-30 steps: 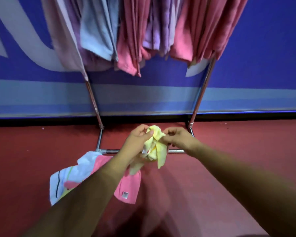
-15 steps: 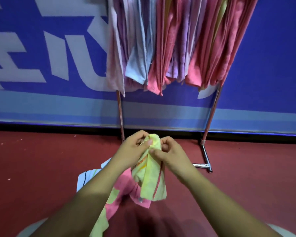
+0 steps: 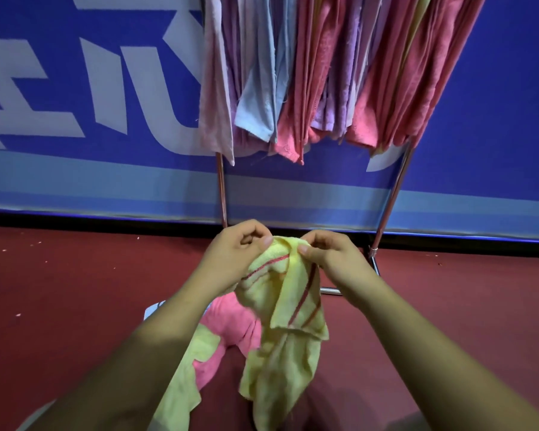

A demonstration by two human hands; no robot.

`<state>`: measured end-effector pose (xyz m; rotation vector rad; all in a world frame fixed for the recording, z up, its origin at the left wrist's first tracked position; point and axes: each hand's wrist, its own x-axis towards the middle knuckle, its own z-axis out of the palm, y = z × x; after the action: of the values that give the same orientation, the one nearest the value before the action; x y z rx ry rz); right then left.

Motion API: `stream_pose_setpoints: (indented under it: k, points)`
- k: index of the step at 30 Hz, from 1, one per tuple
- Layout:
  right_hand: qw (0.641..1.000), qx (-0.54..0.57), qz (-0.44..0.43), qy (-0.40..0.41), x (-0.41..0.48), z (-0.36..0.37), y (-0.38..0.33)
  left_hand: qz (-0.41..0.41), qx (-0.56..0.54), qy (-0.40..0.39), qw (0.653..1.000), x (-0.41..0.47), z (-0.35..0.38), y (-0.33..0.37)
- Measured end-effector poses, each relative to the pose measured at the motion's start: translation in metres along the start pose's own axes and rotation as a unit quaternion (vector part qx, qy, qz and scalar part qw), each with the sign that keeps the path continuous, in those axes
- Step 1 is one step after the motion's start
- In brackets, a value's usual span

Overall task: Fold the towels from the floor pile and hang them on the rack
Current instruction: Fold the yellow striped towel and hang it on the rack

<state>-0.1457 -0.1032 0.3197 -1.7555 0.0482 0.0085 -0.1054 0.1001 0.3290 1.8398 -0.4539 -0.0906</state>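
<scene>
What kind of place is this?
Probably a sports hall or gym: a dark red floor, a big blue banner with white lettering along the wall, and a metal rack of hanging pink and purple towels.

a yellow towel [image 3: 288, 321] with red stripes hangs crumpled above the floor pile [image 3: 231, 321] of pink and yellow towels. the rack [image 3: 221, 194] behind is full of hung towels [image 3: 324, 73].

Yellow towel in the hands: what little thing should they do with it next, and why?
The left hand and right hand pinch the yellow towel close together at its top, so it hangs bunched and creased. The best next move is probably to slide the hands apart along that top edge, spreading the towel flat before any fold.
</scene>
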Motion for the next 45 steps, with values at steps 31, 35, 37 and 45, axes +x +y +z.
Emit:
stream_pose_setpoints:
  k: [31, 35, 37, 45]
  points:
    - [0.927, -0.34, 0.019, 0.156, 0.027, -0.046, 0.02, -0.057, 0.217, -0.013, 0.974, 0.019, -0.043, -0.023]
    - [0.987, 0.042, 0.11, 0.109, 0.023, -0.039, 0.01, -0.088, -0.048, 0.006, 0.995, 0.015, -0.037, -0.011]
    - [0.972, 0.181, 0.113, 0.099, 0.022, -0.036, 0.006, -0.099, -0.135, -0.019, 0.986, 0.01, -0.032, -0.001]
    - [0.973, 0.13, 0.029, 0.189, 0.021, -0.024, 0.006, -0.019, -0.054, -0.078, 0.995, 0.005, -0.02, 0.003]
